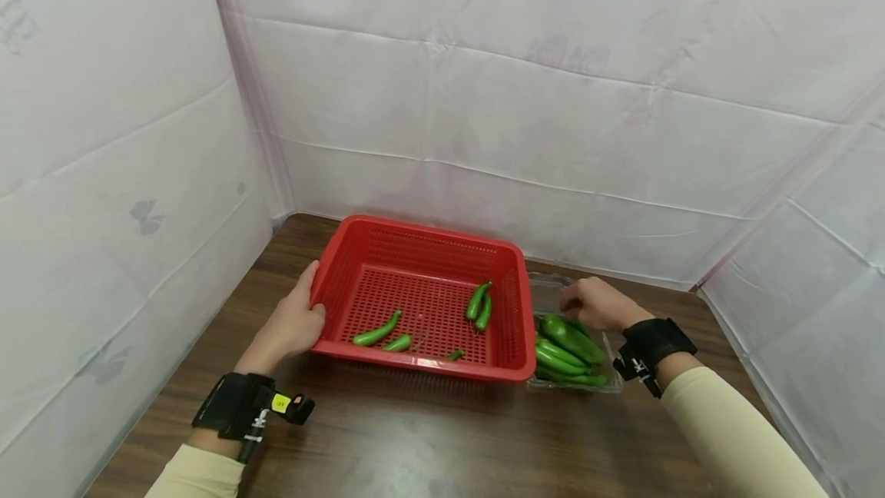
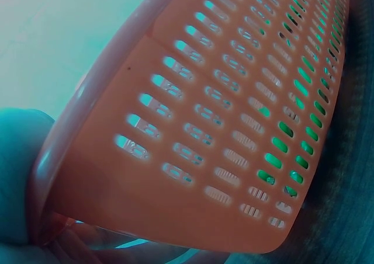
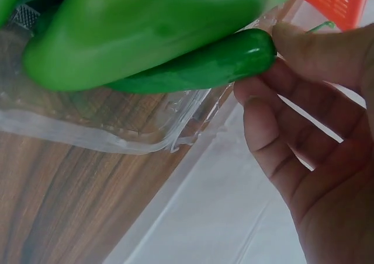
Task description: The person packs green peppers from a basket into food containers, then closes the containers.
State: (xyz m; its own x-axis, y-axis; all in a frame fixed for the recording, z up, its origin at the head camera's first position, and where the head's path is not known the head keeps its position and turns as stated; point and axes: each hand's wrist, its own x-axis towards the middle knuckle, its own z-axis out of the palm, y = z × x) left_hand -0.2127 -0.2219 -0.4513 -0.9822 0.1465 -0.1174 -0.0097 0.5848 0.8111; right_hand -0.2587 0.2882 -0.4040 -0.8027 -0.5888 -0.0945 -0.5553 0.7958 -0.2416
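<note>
1. The red basket (image 1: 423, 300) stands on the wooden table (image 1: 429, 436), and serves as the landmark for every position below.
2. The left hand (image 1: 293, 321) rests against the basket's left wall, at the near left corner. The thumb lies along the rim; the fingers curl round the outside of the wall. In the left wrist view, the perforated basket wall (image 2: 234, 129) fills the picture, with a fingertip at its lower left edge.
3. Five green peppers lie on the basket floor: a long one (image 1: 376, 331) and a short one (image 1: 397, 343) near the front wall, a small piece (image 1: 454, 355) to their right, and a pair (image 1: 479, 304) touching each other near the right wall.
4. A clear plastic tray (image 1: 608, 386) sits just beside the basket's right wall and holds a heap of green peppers (image 1: 568, 352).
5. The right hand (image 1: 598, 303) is over the far end of this tray. In the right wrist view, the curled fingers (image 3: 274, 135) touch the tip of one pepper (image 3: 198, 68) that juts over the tray rim (image 3: 117, 135); a full pinch cannot be confirmed.
6. White sheeting (image 1: 553, 98) encloses the table behind the basket and on both sides.
</note>
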